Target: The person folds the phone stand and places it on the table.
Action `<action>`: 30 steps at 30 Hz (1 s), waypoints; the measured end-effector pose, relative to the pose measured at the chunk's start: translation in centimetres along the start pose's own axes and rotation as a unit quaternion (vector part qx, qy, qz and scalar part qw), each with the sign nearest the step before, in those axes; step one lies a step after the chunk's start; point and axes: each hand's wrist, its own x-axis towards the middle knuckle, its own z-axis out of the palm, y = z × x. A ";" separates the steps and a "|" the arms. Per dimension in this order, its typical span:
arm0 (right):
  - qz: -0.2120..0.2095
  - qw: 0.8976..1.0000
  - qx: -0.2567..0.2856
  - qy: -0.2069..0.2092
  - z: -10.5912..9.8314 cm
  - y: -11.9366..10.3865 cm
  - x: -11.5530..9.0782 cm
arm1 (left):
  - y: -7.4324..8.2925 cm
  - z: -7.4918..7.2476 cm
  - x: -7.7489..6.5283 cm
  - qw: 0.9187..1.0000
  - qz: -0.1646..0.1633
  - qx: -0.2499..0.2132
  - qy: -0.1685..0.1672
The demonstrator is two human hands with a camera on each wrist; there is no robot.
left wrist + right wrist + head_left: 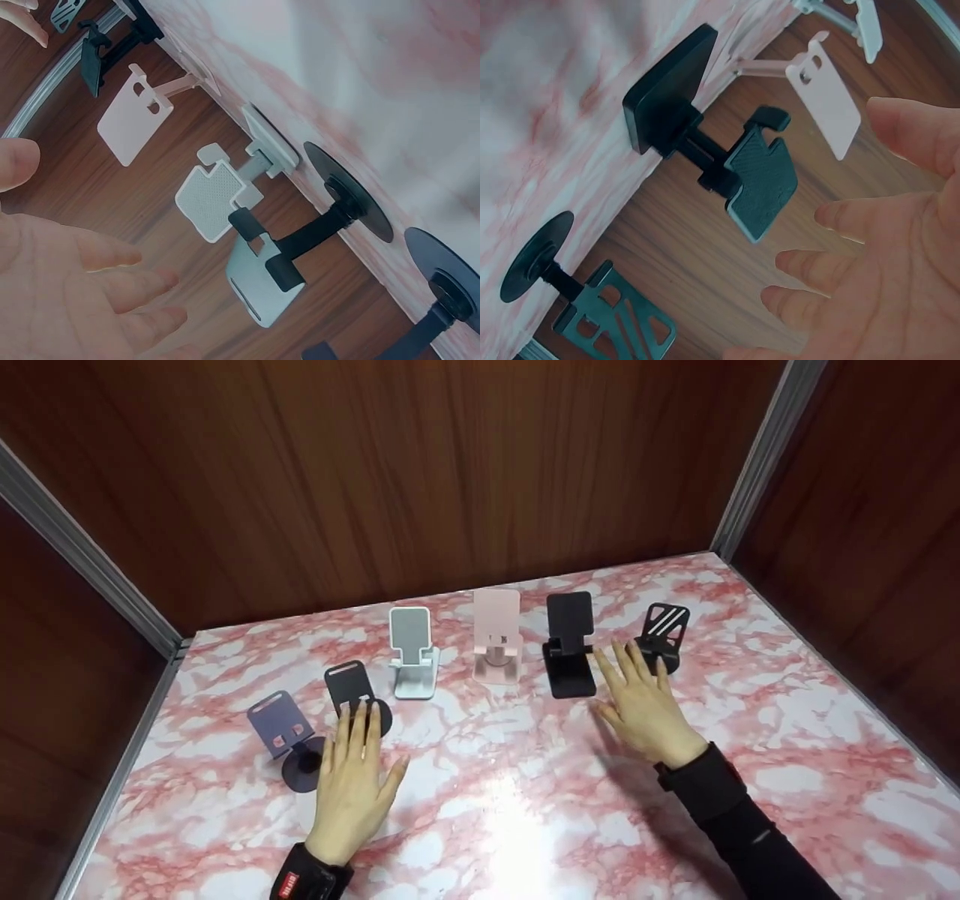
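Observation:
Several phone stands stand in a curved row on the marbled table. My left hand [352, 795], fingers straight and palm down, holds nothing; in the head view its fingertips overlap a black round-based stand [350, 684]. Left of that is a dark purple-blue stand [280, 723]. My right hand [643, 712] is spread and empty, between a black square-based stand [570, 622] and a black stand with slanted cut-outs [666, 624]. Midway stand a white-and-grey stand [411, 634] and a pink stand [496, 619]. Both wrist views show bare palms, with air between the fingers and the stands.
The red-and-white marbled table [480, 780] is bounded at the back by a brown wood-grain panel [420, 480]. Side panels with grey metal corner strips [769, 457] rise at left and right. Dark wrist bands [705, 784] sit on both wrists.

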 end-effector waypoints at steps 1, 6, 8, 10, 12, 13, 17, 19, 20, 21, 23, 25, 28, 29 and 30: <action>0.002 1.000 -0.001 0.000 -0.1 0.2 0.1 | 0.1 0.0 0.1 1.000 0.001 0.000 -0.001; 0.013 1.000 -0.008 -0.004 -0.8 1.1 0.5 | 0.5 0.1 0.2 1.000 0.002 0.001 -0.010; 0.019 1.000 -0.009 -0.005 -1.0 1.6 0.7 | 0.6 0.2 0.2 1.000 0.002 0.003 -0.013; 0.025 1.000 -0.011 -0.007 -1.2 2.1 0.9 | 0.7 0.4 0.3 1.000 0.003 0.005 -0.014; 0.030 1.000 -0.009 -0.005 -1.4 2.7 1.2 | 0.8 0.6 0.3 1.000 0.007 0.010 -0.014; 0.031 0.999 -0.008 -0.002 -1.4 2.9 1.4 | 0.9 0.7 0.3 1.000 0.010 0.012 -0.012; 0.040 0.999 -0.005 -0.001 -1.7 4.1 2.0 | 1.2 1.2 0.4 1.000 0.018 0.011 -0.008; 0.047 0.999 -0.005 -0.003 -1.8 4.6 2.2 | 1.4 1.4 0.5 1.000 0.022 0.008 -0.008; 0.051 0.999 -0.005 -0.005 -1.9 4.9 2.4 | 1.4 1.5 0.5 1.000 0.023 0.007 -0.009; 0.055 0.998 -0.003 -0.006 -2.0 5.2 2.6 | 1.5 1.6 0.5 1.000 0.024 0.006 -0.010; 0.059 0.998 -0.003 -0.002 -2.0 5.8 2.9 | 1.6 1.8 0.6 1.000 0.026 0.007 -0.012; 0.058 0.998 -0.004 0.007 -1.9 6.4 3.3 | 1.8 1.9 0.6 0.999 0.028 0.008 -0.015; 0.055 0.998 -0.010 0.030 -1.7 7.4 3.7 | 2.2 2.1 0.8 0.999 0.030 0.008 -0.020; 0.054 0.998 -0.013 0.039 -1.6 7.7 3.8 | 2.3 2.2 0.9 0.999 0.032 0.007 -0.022; 0.053 0.997 -0.016 0.048 -1.5 8.0 3.9 | 2.5 2.3 1.0 0.999 0.035 0.006 -0.024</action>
